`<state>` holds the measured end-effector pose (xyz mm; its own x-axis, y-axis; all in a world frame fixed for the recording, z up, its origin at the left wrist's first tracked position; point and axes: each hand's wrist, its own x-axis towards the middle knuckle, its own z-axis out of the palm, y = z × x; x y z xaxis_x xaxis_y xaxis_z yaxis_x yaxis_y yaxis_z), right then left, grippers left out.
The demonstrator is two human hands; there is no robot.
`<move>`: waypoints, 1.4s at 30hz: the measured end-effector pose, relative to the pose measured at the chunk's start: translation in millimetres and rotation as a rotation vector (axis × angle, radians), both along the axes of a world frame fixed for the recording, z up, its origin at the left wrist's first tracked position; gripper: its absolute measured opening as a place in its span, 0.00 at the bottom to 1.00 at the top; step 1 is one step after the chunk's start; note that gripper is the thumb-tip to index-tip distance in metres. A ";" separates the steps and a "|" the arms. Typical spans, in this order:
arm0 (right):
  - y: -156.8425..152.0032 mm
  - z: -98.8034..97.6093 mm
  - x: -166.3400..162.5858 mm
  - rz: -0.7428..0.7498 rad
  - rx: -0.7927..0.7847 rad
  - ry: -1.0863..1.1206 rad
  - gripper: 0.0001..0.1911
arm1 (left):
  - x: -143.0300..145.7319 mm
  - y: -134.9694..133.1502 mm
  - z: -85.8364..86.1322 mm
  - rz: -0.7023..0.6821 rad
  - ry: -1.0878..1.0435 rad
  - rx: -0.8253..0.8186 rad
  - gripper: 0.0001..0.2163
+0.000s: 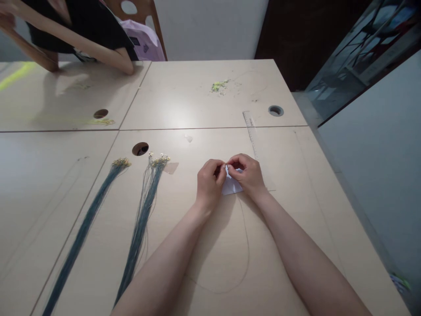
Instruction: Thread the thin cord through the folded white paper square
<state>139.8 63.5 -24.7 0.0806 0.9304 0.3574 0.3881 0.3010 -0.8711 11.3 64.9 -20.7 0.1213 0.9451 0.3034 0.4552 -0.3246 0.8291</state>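
My left hand [211, 180] and my right hand [246, 174] meet over the table, thumb and forefinger pinched on each. A thin cord [249, 250] runs up to them from a wide loop on the tabletop. The bit between my fingertips is too small to see clearly. Directly beneath my hands lies a small white piece of paper [232, 188], partly covered by them. Two bundles of blue-green cords lie to the left, a tight bundle [88, 224] and a looser bundle [144, 210], both with gold-coloured metal ends at the top.
A clear ruler [250, 131] lies beyond my right hand, across the table seam. Cable holes [140, 149] pierce the tabletop, one with a grey ring [275, 110]. Yellow-green scraps [219, 86] are at the back. Across the table, a person in black [95, 35] leans on their forearms.
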 end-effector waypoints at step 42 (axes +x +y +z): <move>4.9 -2.0 3.5 0.091 -0.282 0.566 0.07 | 1.7 1.2 -3.2 -0.020 -0.117 -0.093 0.06</move>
<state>143.3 68.4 -26.7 0.1016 0.9946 0.0226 -0.1720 0.0400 -0.9843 13.0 66.2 -23.9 0.1096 0.9676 0.2276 0.3481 -0.2518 0.9030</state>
